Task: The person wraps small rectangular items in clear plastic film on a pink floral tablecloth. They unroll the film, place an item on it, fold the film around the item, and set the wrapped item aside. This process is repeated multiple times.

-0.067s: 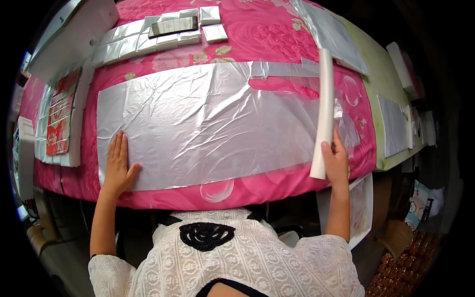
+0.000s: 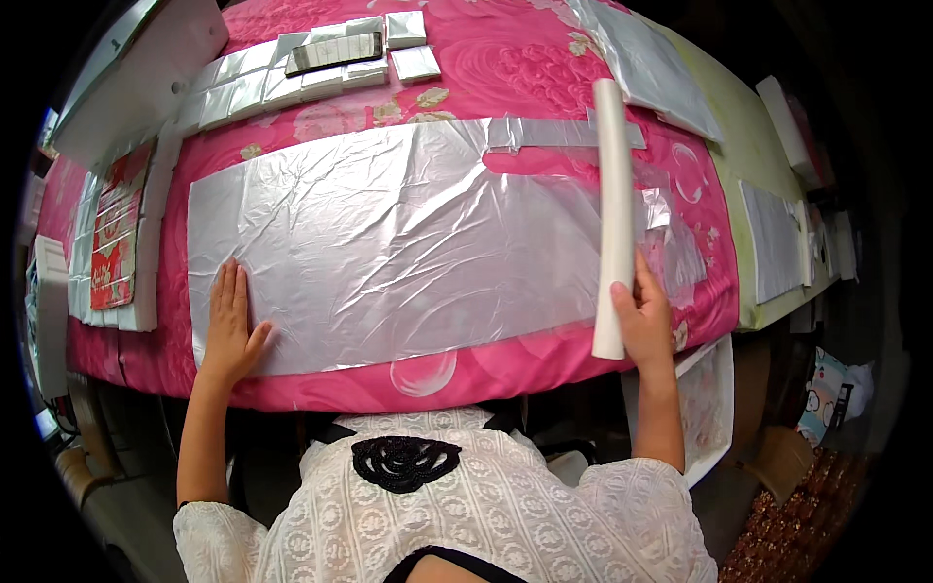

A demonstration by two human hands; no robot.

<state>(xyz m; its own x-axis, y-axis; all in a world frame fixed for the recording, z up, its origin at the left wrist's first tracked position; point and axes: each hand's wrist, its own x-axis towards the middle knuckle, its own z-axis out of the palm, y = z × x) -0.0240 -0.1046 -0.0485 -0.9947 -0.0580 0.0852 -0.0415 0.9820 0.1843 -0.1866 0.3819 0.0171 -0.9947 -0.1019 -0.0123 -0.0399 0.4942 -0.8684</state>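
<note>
A large silvery-white plastic bag point(image 2: 389, 233) lies flat and creased on the pink cloth, its handle cut-out at the right end. My left hand point(image 2: 229, 325) rests open on the bag's near left corner, fingers stretched out. In my right hand point(image 2: 643, 316) is a long white tube point(image 2: 612, 214), gripped near its lower end. The tube stands almost upright in the picture, across the bag's right part, and hides some of it. Whether the tube touches the bag I cannot tell.
Small white packets point(image 2: 262, 89) stand in rows at the back left, a phone point(image 2: 333, 54) on top. A red package point(image 2: 123, 228) lies on more packets at far left, beside a white box point(image 2: 155, 73). More plastic sheets point(image 2: 651, 68) lie at the back right.
My right hand has moved the white tube a little to the left over the bag, and its upper end has risen slightly. My left hand stays in place.
</note>
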